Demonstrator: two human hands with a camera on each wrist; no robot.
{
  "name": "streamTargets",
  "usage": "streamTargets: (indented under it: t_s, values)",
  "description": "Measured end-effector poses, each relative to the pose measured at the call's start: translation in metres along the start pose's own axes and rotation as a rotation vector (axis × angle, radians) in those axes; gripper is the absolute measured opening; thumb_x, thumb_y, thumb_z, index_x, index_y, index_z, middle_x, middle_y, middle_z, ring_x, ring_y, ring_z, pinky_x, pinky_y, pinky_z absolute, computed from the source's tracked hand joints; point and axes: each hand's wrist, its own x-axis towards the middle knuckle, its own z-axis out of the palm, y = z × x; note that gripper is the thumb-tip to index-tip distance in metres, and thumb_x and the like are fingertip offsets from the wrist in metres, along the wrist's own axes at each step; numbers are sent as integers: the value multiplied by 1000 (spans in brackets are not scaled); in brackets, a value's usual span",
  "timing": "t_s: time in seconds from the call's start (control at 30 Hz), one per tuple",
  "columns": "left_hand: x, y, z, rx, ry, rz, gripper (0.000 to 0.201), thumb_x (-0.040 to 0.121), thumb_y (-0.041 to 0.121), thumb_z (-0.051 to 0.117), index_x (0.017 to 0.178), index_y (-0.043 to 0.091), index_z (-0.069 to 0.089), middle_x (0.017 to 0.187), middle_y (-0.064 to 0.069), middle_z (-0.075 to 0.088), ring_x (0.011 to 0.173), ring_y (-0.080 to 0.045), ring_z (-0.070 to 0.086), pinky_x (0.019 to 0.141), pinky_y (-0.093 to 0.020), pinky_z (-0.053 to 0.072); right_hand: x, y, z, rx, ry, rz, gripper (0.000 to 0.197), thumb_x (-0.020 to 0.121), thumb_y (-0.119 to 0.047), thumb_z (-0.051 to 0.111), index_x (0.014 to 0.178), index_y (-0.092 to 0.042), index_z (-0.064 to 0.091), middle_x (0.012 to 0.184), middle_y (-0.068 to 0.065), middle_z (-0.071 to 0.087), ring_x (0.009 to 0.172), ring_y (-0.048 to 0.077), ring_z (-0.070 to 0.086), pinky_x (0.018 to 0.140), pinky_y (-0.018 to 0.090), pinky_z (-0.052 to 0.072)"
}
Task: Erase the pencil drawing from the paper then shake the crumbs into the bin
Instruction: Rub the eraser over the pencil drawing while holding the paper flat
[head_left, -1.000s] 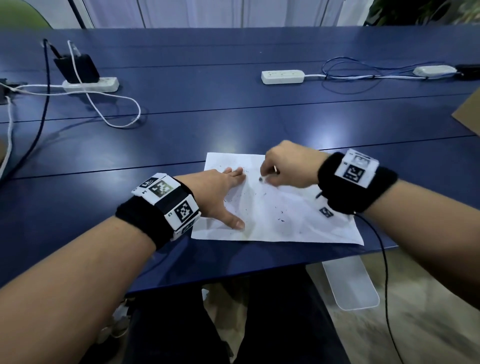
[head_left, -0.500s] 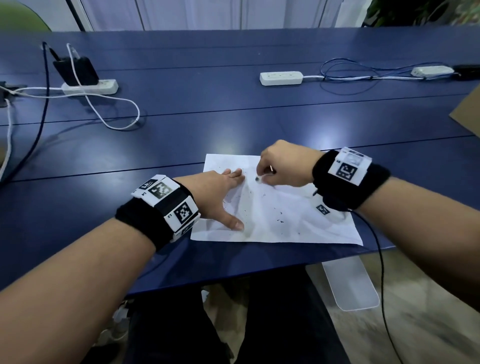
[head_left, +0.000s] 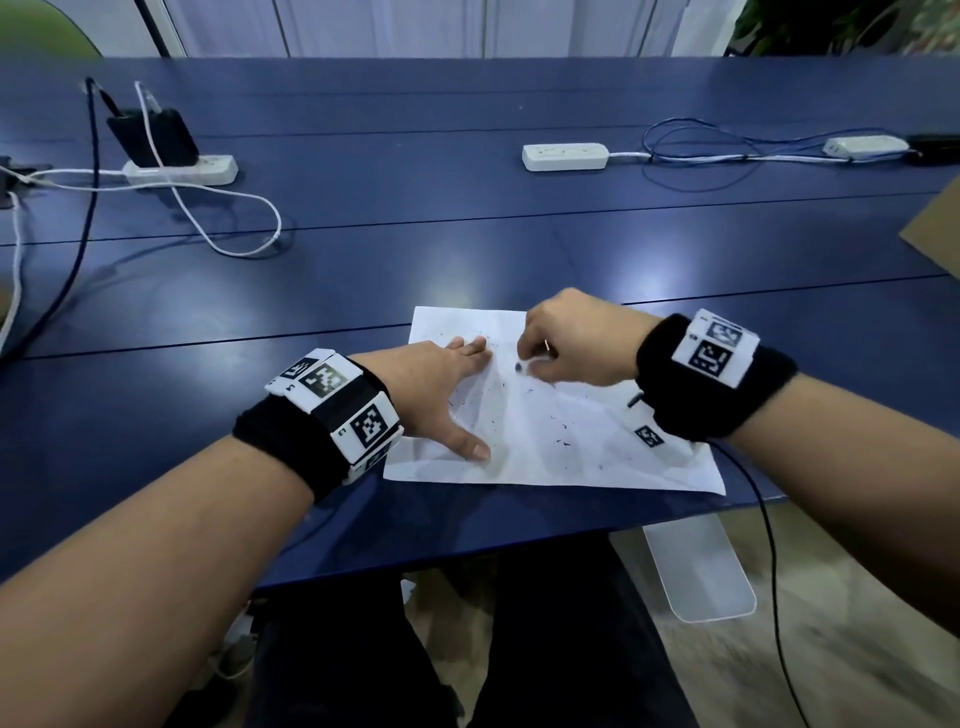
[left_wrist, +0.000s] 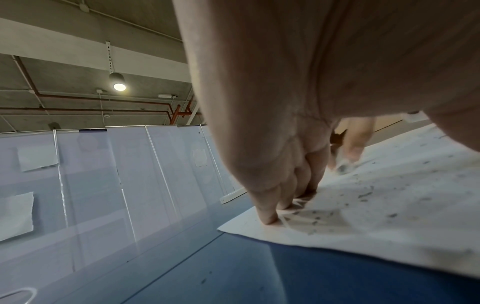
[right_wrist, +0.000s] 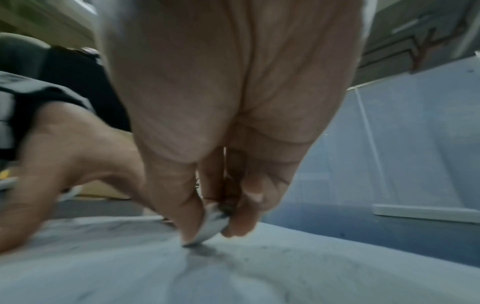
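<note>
A white sheet of paper (head_left: 561, 441) lies at the near edge of the blue table (head_left: 467, 249), strewn with dark eraser crumbs (head_left: 563, 442). My left hand (head_left: 441, 389) lies flat on the sheet's left part, fingers straight and thumb spread, pressing it down; the left wrist view shows its fingertips (left_wrist: 270, 218) on the paper (left_wrist: 376, 216). My right hand (head_left: 566, 345) pinches a small grey-smudged eraser (right_wrist: 211, 223) between thumb and fingers, its tip on the paper (right_wrist: 233, 273) near the sheet's upper middle. In the head view only the eraser's dark tip (head_left: 519, 367) shows.
A clear plastic bin (head_left: 698, 566) stands on the floor below the table's near edge, right of my legs. White power strips (head_left: 565, 156) (head_left: 182, 170) and loose cables (head_left: 228, 208) lie farther back. A brown cardboard corner (head_left: 935, 228) pokes in at the right.
The right hand with the eraser has shifted slightly left and back on the paper in a rubbing stroke. The left hand has stayed pressed on the sheet.
</note>
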Motion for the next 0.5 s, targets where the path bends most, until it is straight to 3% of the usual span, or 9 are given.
streamTargets:
  t_s: [0.13,0.27,0.37,0.43,0.5]
  values:
    - [3,-1,2,0,7,2,122,67,68,71,155,20,1,161,11,-6,149,-7,1,121,-33,15,-28,-21,4,6,-116,-180,18,82,-26,62,93,-19,74,88,-3,67,72,13,48,75,27,46]
    - [3,-2,3,4,23,5,122,67,67,72,156,20,3,162,10,-4,149,-8,4,120,-33,17,-5,-13,-2,-15,-62,-37,14,80,-26,58,76,-16,68,76,3,70,73,25,60,71,36,54]
    - [2,-1,2,1,21,13,121,67,67,72,156,21,3,161,11,-5,149,-7,3,120,-32,16,11,2,-10,8,-34,103,19,85,-25,59,77,-11,68,71,6,68,73,28,60,66,35,52]
    - [3,-2,3,-10,26,12,121,67,67,72,156,20,4,161,12,-6,148,-6,2,121,-31,15,8,-3,-6,-44,-12,29,20,81,-24,56,69,-8,61,66,10,61,68,31,54,63,39,49]
    - [4,-2,3,-14,24,13,122,67,67,72,156,20,4,161,11,-6,149,-6,2,121,-32,15,-8,-15,2,-9,-45,-93,16,77,-24,57,80,-14,69,77,6,66,71,25,55,68,34,50]
